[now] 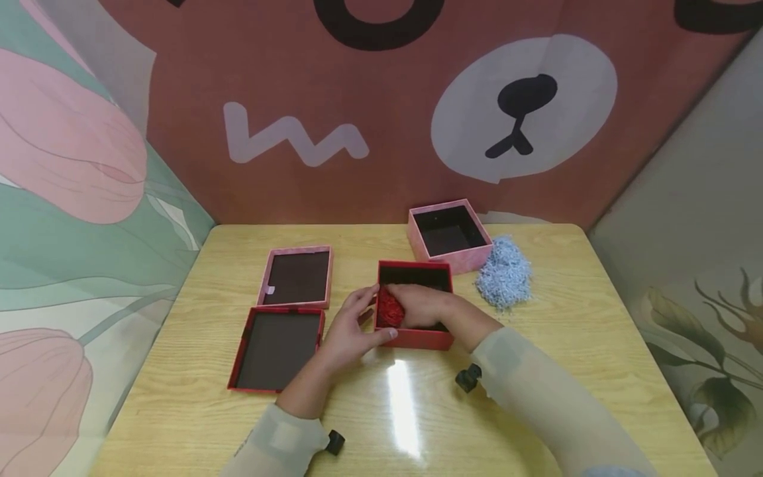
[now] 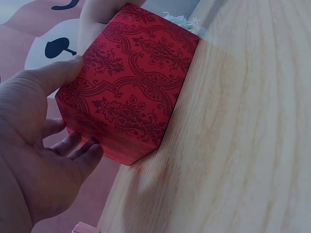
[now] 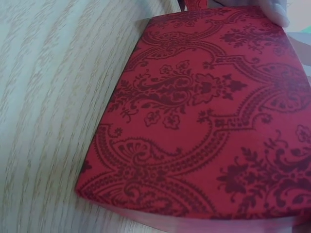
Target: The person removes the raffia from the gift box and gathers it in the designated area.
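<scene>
A red patterned box (image 1: 417,339) with a dark inside stands open on the table. My left hand (image 1: 352,334) holds it at the left front corner, thumb on the front rim (image 2: 73,65) and bent fingers (image 2: 90,158) along the left side. Inside, my right hand (image 1: 420,305) reaches down to a clump of red shredded paper (image 1: 390,310) at the box's left end. The right fingertips are hidden, so their hold on the paper cannot be seen. In the right wrist view the box's front wall (image 3: 184,111) fills most of the picture.
A pink open box (image 1: 459,257) stands behind the red one, next to a pile of pale blue shredded paper (image 1: 505,273). To the left lie a pink lid (image 1: 298,306) and a red lid (image 1: 277,351), insides up. A wall borders the wooden table (image 1: 536,397) at the back.
</scene>
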A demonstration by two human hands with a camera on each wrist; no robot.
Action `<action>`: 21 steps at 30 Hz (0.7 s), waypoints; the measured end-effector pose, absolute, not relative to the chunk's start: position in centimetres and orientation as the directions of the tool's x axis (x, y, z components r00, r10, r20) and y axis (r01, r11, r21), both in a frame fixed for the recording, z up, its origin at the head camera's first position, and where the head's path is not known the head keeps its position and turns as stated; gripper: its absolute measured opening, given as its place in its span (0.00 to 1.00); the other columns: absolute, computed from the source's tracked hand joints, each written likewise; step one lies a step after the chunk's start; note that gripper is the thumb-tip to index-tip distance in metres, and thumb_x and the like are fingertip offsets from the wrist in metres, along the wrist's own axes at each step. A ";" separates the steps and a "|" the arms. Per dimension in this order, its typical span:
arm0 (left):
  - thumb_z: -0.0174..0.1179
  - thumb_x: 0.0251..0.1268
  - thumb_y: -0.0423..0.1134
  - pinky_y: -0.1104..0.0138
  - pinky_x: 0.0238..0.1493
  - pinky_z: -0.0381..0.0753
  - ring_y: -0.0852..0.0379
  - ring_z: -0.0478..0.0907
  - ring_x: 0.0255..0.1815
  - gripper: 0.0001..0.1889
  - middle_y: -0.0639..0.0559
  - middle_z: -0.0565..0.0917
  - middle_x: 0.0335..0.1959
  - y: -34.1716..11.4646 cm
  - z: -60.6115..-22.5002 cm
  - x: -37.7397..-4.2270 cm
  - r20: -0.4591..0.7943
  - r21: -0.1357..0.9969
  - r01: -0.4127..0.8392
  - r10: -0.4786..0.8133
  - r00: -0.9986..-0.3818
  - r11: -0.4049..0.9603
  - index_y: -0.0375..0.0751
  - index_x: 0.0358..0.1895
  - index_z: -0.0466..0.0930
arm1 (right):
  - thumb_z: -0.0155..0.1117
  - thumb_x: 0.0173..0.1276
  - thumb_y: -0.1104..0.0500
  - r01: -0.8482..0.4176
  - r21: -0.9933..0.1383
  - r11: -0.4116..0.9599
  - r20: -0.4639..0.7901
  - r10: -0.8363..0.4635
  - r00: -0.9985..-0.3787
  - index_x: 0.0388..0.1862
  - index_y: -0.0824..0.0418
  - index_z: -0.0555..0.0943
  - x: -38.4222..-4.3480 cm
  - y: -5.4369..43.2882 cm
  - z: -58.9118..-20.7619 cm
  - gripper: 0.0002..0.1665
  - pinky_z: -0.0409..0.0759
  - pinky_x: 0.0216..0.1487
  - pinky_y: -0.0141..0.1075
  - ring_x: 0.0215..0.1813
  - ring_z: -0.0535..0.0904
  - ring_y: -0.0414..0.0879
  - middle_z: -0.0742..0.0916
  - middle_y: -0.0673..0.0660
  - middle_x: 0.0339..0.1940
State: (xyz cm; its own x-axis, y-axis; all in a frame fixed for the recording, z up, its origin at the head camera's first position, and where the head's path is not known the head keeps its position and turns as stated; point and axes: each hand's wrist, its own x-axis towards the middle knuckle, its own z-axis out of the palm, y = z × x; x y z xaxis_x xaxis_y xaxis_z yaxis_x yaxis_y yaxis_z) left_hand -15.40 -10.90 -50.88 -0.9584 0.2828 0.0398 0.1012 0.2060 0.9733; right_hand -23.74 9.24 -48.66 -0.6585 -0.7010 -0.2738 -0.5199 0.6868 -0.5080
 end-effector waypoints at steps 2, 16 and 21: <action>0.81 0.55 0.39 0.53 0.74 0.71 0.46 0.67 0.75 0.49 0.50 0.65 0.75 -10.9 -50.9 -15.4 0.037 0.971 0.101 0.283 -0.958 0.217 0.47 0.81 0.64 | 0.81 0.58 0.55 -0.530 -0.500 0.685 -0.289 -0.708 -0.644 0.76 0.59 0.68 -23.7 9.3 -48.4 0.49 0.76 0.70 0.47 0.61 0.79 0.49 0.82 0.57 0.64; 0.81 0.55 0.43 0.54 0.73 0.72 0.49 0.68 0.75 0.49 0.52 0.66 0.75 -11.1 -50.6 -15.3 0.022 0.960 0.098 0.278 -0.960 0.263 0.49 0.80 0.64 | 0.72 0.64 0.61 -0.521 -0.520 0.677 -0.395 -0.731 -0.556 0.65 0.44 0.80 -23.5 9.8 -47.6 0.30 0.79 0.63 0.43 0.50 0.79 0.43 0.85 0.44 0.49; 0.81 0.55 0.44 0.54 0.73 0.72 0.50 0.68 0.74 0.49 0.52 0.66 0.75 -11.1 -50.6 -15.4 0.017 0.954 0.099 0.278 -0.961 0.283 0.49 0.80 0.65 | 0.74 0.63 0.59 -0.511 -0.528 0.678 -0.418 -0.731 -0.539 0.69 0.44 0.80 -23.5 9.9 -47.5 0.34 0.77 0.66 0.45 0.53 0.79 0.43 0.85 0.44 0.54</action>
State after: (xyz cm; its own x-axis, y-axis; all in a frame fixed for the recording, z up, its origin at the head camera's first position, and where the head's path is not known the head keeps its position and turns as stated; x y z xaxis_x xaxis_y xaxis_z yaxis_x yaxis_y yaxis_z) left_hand -15.42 -11.13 -50.60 -0.9605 0.2776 0.0169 0.0987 0.2834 0.9539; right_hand -23.50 9.92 -47.47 -0.5389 -0.7314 -0.4180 -0.5114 0.6783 -0.5276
